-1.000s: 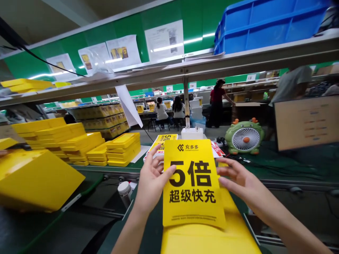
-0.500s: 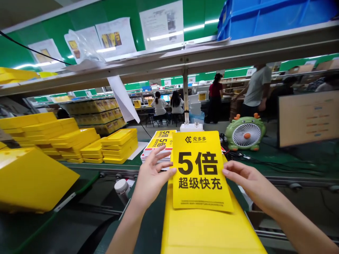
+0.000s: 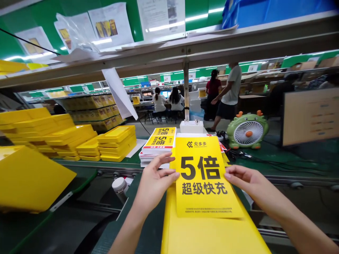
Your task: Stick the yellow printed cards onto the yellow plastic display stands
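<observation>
Your left hand (image 3: 153,181) and right hand (image 3: 246,180) each pinch a side edge of the card (image 3: 203,176), the other fingers loosely spread. The card sits squarely between them, neither hand nearer. Its long axis runs away from you, print upright, and its near end lies over the yellow box (image 3: 209,236). On the surface (image 3: 278,158), the card stack (image 3: 159,141) lies just beyond your left hand and the fan (image 3: 247,132) beyond your right.

A green wall (image 3: 203,8) rises behind the grey overhead shelf (image 3: 238,42) hung with paper sheets (image 3: 111,23); strip lights (image 3: 197,17) glow; a fan (image 3: 247,134) stands at the bench's (image 3: 304,153) far edge
</observation>
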`<state>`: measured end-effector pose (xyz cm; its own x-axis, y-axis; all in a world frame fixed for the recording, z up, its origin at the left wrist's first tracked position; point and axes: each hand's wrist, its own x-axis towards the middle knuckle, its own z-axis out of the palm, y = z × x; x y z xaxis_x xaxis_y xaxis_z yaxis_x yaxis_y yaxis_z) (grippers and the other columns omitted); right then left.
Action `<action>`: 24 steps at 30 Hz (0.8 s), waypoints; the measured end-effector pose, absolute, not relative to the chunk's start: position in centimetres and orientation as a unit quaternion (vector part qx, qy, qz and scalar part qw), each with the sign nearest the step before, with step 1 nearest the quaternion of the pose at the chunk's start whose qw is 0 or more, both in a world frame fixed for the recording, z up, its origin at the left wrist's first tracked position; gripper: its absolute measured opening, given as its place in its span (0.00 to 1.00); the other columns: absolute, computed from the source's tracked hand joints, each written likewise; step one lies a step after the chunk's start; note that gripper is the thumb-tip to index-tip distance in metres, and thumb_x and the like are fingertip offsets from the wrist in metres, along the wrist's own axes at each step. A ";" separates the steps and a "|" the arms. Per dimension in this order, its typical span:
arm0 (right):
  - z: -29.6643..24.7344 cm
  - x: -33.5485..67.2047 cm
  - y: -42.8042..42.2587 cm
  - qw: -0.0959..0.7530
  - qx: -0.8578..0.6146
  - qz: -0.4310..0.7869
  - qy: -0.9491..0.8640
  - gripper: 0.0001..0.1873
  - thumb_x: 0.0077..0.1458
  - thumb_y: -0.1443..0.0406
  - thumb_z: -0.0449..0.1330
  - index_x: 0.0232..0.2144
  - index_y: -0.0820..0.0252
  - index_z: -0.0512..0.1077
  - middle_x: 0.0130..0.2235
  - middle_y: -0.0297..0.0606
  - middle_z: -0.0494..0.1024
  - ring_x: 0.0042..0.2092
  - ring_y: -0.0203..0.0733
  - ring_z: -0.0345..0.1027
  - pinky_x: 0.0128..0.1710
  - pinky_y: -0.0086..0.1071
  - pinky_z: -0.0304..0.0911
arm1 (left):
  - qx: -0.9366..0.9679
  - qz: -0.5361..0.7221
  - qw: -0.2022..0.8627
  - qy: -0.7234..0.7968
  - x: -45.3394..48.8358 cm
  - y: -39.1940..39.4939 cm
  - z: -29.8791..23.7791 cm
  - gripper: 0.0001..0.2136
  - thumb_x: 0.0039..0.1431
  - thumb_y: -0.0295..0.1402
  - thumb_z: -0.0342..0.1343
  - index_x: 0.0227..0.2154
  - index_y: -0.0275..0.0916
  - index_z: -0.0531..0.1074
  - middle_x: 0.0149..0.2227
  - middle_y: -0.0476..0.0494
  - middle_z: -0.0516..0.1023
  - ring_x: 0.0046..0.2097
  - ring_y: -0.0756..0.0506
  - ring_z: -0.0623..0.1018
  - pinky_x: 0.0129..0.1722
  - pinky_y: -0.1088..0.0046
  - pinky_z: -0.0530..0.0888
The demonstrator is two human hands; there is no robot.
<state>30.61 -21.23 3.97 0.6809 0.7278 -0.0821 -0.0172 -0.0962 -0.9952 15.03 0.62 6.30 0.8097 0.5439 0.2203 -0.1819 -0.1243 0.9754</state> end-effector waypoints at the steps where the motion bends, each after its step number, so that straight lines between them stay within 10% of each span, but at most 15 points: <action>1: 3.9 30.6 -21.2 0.616 -0.679 0.299 -0.264 0.18 0.48 0.50 0.63 0.33 0.55 0.70 0.37 0.35 0.77 0.43 0.42 0.69 0.41 0.28 0.65 | 0.696 0.279 0.648 0.133 15.1 0.6 6.2 0.25 0.45 0.28 0.65 0.48 0.40 0.65 0.49 0.42 0.69 0.34 0.48 0.77 0.38 0.75 0.76; 24: 3.7 30.6 -21.4 0.601 -0.693 0.283 -0.280 0.18 0.49 0.50 0.62 0.32 0.57 0.69 0.37 0.35 0.75 0.40 0.40 0.66 0.40 0.29 0.61 | 0.694 0.257 0.657 0.145 15.3 0.6 5.9 0.27 0.45 0.31 0.66 0.49 0.42 0.65 0.51 0.43 0.67 0.37 0.47 0.77 0.39 0.74 0.76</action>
